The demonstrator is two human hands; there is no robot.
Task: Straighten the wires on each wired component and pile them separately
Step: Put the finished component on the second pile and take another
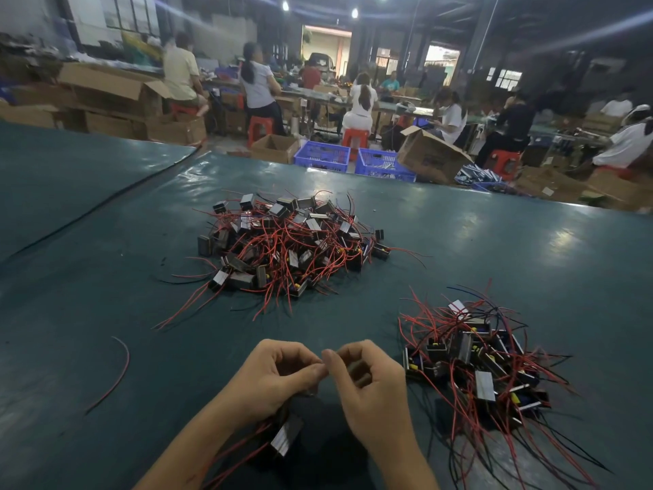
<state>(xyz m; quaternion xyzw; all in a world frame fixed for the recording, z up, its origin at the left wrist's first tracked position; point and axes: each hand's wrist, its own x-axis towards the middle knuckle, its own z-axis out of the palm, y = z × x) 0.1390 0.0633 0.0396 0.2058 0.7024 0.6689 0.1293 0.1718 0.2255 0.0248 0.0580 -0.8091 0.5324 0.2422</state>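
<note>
A tangled heap of small black wired components point(286, 242) with red and black wires lies in the middle of the green table point(106, 277). A second pile of components point(484, 362) lies at the right, its wires fanning toward me. My left hand point(272, 376) and my right hand point(367, 380) meet near the front edge, fingers curled and fingertips pinching something thin between them. Below my left hand hangs one component point(288, 436) with red wires trailing down-left; its wires run up under that hand.
A loose red wire point(118, 373) lies on the table at the left. Beyond the far table edge stand blue crates point(353, 159), cardboard boxes point(431, 155), red stools and several seated people at other benches.
</note>
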